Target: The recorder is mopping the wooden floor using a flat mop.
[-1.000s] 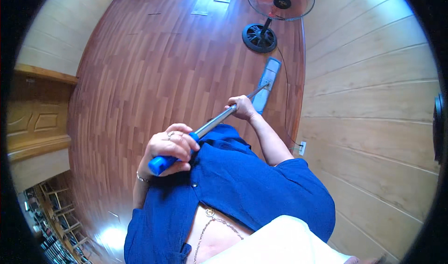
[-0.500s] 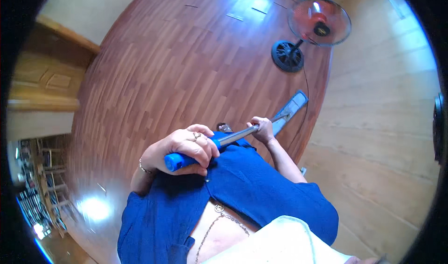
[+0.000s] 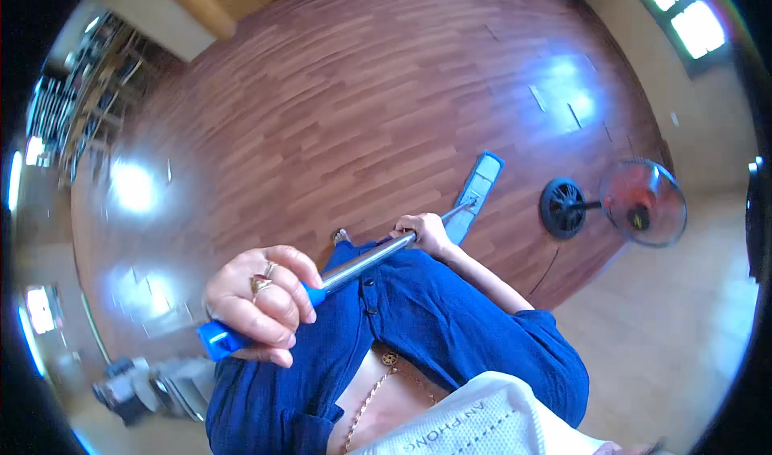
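The left hand (image 3: 261, 304) has its fingers curled round the blue plastic grip (image 3: 221, 341) of a flat mop (image 3: 366, 265), whose butt juts lower-left past them. It looks light and stiff, best held there and mid-pole, though smooth steel may slip. The right hand's (image 3: 428, 234) fingers wrap the pole, which slants toward upper right; beyond them, the mop head (image 3: 482, 183) points its long axis more steeply. Farther right stands a pedestal fan (image 3: 641, 204).

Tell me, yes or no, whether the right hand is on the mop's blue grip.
No, the left hand holds the blue grip, while the right hand holds the metal pole.
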`<state>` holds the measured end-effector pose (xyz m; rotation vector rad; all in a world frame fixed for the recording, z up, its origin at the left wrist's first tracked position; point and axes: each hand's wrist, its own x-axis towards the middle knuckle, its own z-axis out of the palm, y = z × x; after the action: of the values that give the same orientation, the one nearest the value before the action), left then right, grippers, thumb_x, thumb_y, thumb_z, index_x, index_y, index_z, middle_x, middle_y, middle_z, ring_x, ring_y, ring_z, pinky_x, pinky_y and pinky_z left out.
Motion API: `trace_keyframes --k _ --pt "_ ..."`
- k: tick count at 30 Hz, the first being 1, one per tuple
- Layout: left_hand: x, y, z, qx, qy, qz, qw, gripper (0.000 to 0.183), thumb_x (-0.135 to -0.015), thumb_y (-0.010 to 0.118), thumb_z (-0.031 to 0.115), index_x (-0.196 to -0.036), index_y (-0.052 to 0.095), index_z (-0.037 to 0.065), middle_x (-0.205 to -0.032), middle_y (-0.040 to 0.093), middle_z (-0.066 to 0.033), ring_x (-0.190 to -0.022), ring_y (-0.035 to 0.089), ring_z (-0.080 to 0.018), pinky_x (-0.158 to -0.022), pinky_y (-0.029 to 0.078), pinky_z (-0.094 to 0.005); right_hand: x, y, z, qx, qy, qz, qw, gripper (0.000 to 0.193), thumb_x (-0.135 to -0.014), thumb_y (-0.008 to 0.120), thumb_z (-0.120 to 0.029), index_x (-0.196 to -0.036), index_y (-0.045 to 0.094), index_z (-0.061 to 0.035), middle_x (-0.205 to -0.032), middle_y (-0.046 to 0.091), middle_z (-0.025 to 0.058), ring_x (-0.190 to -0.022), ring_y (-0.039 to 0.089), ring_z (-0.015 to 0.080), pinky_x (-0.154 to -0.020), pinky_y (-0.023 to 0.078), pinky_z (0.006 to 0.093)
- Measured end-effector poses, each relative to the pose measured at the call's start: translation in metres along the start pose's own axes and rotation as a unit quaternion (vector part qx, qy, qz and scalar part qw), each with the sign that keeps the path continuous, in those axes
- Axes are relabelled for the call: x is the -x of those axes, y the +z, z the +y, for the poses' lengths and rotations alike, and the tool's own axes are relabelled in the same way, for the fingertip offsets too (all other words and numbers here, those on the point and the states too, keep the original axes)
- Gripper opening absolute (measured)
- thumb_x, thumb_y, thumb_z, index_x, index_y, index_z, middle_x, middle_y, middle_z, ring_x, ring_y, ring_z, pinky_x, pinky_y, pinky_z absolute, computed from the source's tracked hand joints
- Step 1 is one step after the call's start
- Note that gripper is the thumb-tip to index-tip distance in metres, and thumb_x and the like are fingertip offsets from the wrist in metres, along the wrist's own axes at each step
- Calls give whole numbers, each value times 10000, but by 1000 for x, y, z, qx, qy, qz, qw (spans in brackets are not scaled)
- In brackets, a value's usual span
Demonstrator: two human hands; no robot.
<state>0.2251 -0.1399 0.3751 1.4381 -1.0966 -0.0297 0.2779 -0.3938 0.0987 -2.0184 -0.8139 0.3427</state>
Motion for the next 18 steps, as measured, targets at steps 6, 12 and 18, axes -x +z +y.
trace_keyframes --k 6,12,18 --pt "35 72 57 -139 -88 146 975 184 -771 770 183 -750 613 90 -662 612 -6 -717 654 -189 -766 492 -392 -37 12 -14 -6 -116 -154 981 260 -780 692 -344 -677 607 -121 -626 611 124 -617 619 356 -554 477 450" --pt "45 147 57 -244 -67 267 930 202 -639 804 111 -709 620 62 -650 613 -36 -668 638 -209 -707 485 -393 -55 38 -8 -45 -210 -259 942 240 -774 714 -291 -693 638 -78 -600 587 125 -552 598 299 -508 451 384" --pt "40 218 72 -358 -118 328 866 216 -692 805 157 -689 603 80 -658 628 -30 -671 653 -199 -712 505 -388 -50 68 -29 -44 -248 -405 879 231 -766 742 -265 -703 648 -63 -618 603 116 -567 609 235 -529 460 351"
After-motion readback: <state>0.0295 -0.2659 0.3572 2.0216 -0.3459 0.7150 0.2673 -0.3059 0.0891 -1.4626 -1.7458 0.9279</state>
